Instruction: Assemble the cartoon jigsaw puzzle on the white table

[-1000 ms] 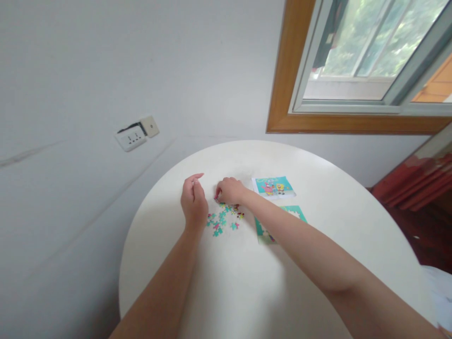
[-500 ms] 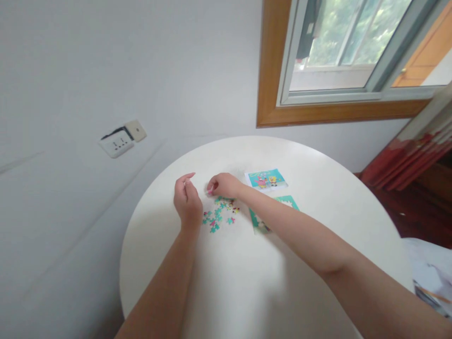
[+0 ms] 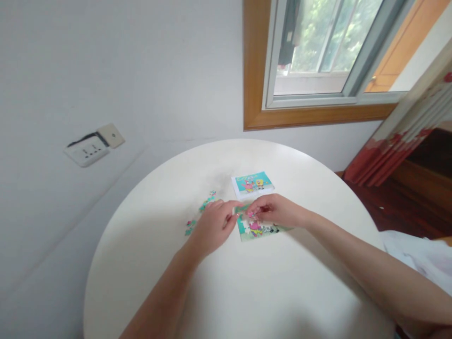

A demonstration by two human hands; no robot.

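A partly filled jigsaw puzzle (image 3: 247, 234) lies on the white round table, showing a pink figure near its lower left. Over its upper right part, my right hand (image 3: 277, 209) pinches a pink puzzle piece (image 3: 252, 214) against the board. My left hand (image 3: 215, 223) rests at the puzzle's left edge, fingers apart, with nothing visible in it. Loose teal and pink pieces (image 3: 189, 228) lie left of my left hand, some partly hidden behind it. Above the puzzle is a reference picture (image 3: 252, 183) with a pink and a yellow cartoon figure.
The round table (image 3: 148, 263) stands against a white wall with a socket (image 3: 88, 150). A wood-framed window (image 3: 256, 120) is beyond the table. At the right are a red and white curtain (image 3: 384, 155) and a white cloth-like item (image 3: 416, 256).
My right hand has moved from the loose pieces onto the puzzle with a pink piece. My left hand has come right to the puzzle's edge. The camera view has turned slightly right.
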